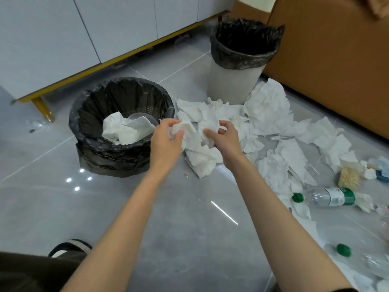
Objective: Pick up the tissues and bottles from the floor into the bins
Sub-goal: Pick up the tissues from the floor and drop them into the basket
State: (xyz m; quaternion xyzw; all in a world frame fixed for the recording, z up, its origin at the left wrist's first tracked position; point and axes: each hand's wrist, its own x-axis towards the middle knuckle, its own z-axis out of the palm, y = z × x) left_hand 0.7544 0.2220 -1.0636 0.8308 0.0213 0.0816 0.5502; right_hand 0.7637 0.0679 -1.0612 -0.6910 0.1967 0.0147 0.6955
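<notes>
the left hand (166, 137) pinches one crumpled end of a wad of white tissues (195, 144), thumb over curled fingers. the right hand (223, 138) grips the other end, fingers curled into the paper. the wad hangs between them just beside the rim of the low bin (101, 152); whether its trailing sheets touch the floor (189, 228) i cannot tell. two hands probably gather it because the thin, limp sheets hang loose and would shed from one. the low bin, wide and round with a glossy black liner, holds a tissue and something of clear plastic. the tall bin (233, 81), grey and cylindrical with the same liner, stands behind. a drift of creased tissues (271, 106) lies at its foot and spreads right toward a clear bottle (328, 197) with green cap and label, lying on its side. the floor is glossy grey tile, so paper should slide easily.
</notes>
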